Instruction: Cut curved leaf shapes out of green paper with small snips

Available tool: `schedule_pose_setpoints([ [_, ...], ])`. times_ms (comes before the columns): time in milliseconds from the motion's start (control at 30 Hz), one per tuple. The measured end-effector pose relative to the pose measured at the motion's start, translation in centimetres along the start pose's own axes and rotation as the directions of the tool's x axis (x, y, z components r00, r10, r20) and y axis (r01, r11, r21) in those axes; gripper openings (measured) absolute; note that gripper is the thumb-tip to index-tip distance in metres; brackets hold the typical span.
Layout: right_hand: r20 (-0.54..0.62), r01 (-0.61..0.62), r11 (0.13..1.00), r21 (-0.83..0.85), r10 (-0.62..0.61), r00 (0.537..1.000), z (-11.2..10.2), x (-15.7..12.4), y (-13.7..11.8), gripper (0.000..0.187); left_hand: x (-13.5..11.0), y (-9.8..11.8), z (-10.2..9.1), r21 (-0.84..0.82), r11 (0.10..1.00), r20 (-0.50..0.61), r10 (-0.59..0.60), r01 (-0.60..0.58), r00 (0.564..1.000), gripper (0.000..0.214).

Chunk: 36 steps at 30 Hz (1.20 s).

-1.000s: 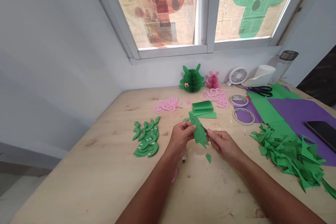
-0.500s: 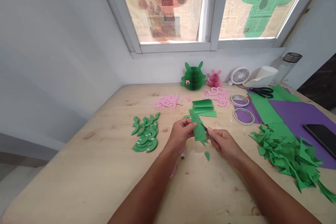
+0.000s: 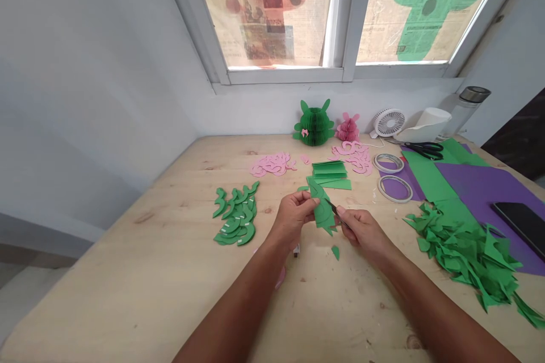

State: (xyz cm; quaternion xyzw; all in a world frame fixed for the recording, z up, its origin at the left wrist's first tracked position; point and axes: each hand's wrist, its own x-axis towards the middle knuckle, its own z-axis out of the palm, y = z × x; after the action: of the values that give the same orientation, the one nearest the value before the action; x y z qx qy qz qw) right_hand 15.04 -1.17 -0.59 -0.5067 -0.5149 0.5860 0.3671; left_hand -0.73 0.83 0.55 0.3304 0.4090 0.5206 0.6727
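My left hand [image 3: 297, 211] pinches a folded piece of green paper [image 3: 324, 215] with curved lines on it, held above the table. My right hand [image 3: 356, 226] is closed around a small pair of scissors [image 3: 333, 207]; the dark blades touch the right edge of the paper, and the handles are mostly hidden by my fingers. A small green scrap [image 3: 336, 252] lies on the table below the paper. Farther back is a stack of folded green strips [image 3: 329, 171]. Left of my left hand lie cut green curved pieces [image 3: 237, 221], some with white tape bits.
A heap of green offcuts [image 3: 468, 255] lies at the right, near purple paper [image 3: 477, 181] and a phone [image 3: 522, 227]. Tape rolls [image 3: 395, 189], pink cut pieces [image 3: 272, 164], black-handled scissors [image 3: 426, 150], a fan [image 3: 389, 123] and a green paper figure [image 3: 314, 127] stand or lie farther back.
Almost nothing differs. Both hands keep their hold on the paper and scissors, and the view has shifted very slightly.
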Motion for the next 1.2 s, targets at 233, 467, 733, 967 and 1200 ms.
schedule_pose_setpoints([
  [233, -0.004, -0.011, 1.000, -0.001, 0.011, 1.000, -0.01, 0.05, 0.06, 0.045, -0.06, 0.16, 0.06, 0.006, 1.000, -0.011, -0.003, 0.003, 1.000, 0.027],
  [467, 0.004, -0.007, 1.000, -0.011, 0.007, 1.000, -0.05, 0.05, 0.14, 0.044, -0.03, 0.14, 0.03, 0.020, 1.000, -0.022, -0.007, 0.007, 1.000, 0.028],
  [733, 0.027, 0.004, 1.000, -0.004, -0.004, 1.000, -0.24, 0.12, 0.30, 0.043, 0.06, 0.13, -0.18, 0.039, 0.999, 0.005, 0.005, -0.005, 1.000, 0.027],
  [967, 0.024, 0.001, 0.999, -0.035, -0.001, 1.000, -0.23, 0.01, 0.00, 0.047, 0.07, 0.28, -0.20, 0.059, 0.998, 0.003, 0.000, -0.001, 1.000, 0.029],
  [1200, 0.041, 0.014, 0.996, -0.083, -0.011, 0.999, -0.31, 0.00, -0.20, 0.050, 0.20, 0.49, -0.59, 0.090, 0.996, 0.028, -0.016, 0.013, 0.999, 0.029],
])
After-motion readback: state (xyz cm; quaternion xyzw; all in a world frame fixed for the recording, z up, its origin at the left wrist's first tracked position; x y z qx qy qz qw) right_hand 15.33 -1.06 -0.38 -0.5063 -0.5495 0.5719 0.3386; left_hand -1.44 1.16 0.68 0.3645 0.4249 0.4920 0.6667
